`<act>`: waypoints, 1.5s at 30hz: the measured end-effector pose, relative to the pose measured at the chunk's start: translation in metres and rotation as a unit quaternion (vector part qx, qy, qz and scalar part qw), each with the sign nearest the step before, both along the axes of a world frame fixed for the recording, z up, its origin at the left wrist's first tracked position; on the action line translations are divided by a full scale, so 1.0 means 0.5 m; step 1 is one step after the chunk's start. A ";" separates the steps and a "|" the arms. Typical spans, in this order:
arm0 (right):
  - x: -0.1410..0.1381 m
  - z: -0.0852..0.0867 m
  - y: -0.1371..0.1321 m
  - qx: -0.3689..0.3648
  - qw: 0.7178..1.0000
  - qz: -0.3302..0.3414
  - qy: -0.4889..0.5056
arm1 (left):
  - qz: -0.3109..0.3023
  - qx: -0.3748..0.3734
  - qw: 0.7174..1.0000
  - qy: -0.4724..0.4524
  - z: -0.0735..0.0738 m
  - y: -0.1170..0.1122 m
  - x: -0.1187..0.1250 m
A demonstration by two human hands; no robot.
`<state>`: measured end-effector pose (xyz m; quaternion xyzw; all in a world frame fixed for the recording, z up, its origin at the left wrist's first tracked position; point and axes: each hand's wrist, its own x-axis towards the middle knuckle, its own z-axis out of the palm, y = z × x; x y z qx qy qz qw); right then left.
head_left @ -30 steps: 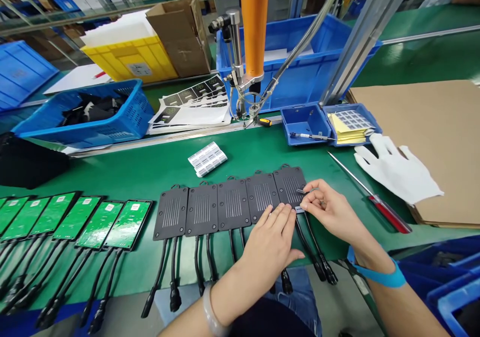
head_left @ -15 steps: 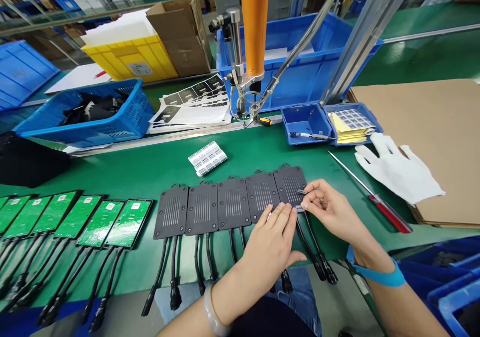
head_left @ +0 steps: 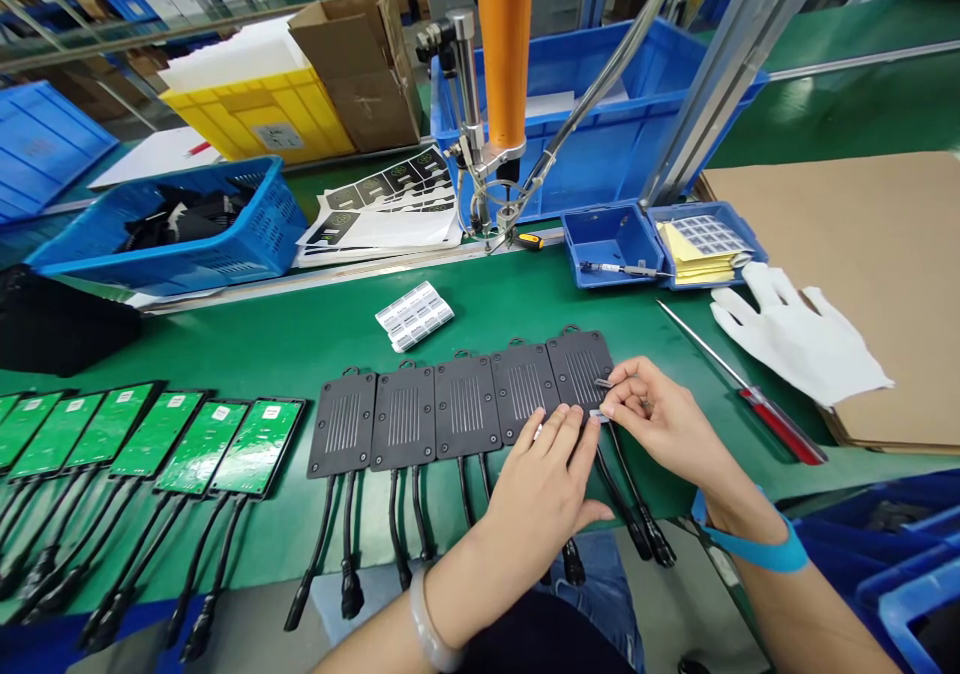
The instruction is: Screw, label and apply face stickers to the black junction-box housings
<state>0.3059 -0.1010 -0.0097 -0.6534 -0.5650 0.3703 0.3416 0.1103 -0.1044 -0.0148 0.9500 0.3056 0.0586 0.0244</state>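
Observation:
Several black ribbed modules (head_left: 465, 406) with cables lie in a row on the green belt. My left hand (head_left: 544, 479) rests flat, fingers together, on the lower edge of the two rightmost modules (head_left: 577, 369). My right hand (head_left: 660, 419) is closed in a pinch on thin metal tweezers (head_left: 609, 384), whose tips are at a small white label (head_left: 598, 415) on the rightmost module's lower edge. A blue band is around my right wrist.
Green circuit boards (head_left: 187, 444) with cables lie at the left. A label sheet (head_left: 414, 316), blue basket (head_left: 172, 224), small blue tray (head_left: 615, 244), red-handled screwdriver (head_left: 780, 424), white glove (head_left: 802, 339), cardboard sheet (head_left: 870, 244) and a hanging orange tool (head_left: 502, 54) surround the work area.
Almost nothing differs. My hands stay on the rightmost module, and the view has shifted very slightly.

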 end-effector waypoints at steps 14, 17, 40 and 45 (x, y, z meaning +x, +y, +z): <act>0.001 -0.003 -0.003 0.006 1.000 0.008 -0.020 | 0.013 0.012 1.000 0.008 0.007 -0.004 0.007; 0.003 -0.003 -0.002 0.004 1.000 0.014 -0.009 | 0.020 0.018 0.999 0.018 0.008 -0.005 0.013; -0.176 0.055 0.058 -0.040 0.986 0.134 0.088 | 0.179 -0.049 0.981 -0.060 0.061 -0.018 -0.176; -0.221 0.019 0.060 -0.023 0.987 0.159 -0.021 | 0.167 -0.050 0.980 -0.094 0.026 -0.034 -0.253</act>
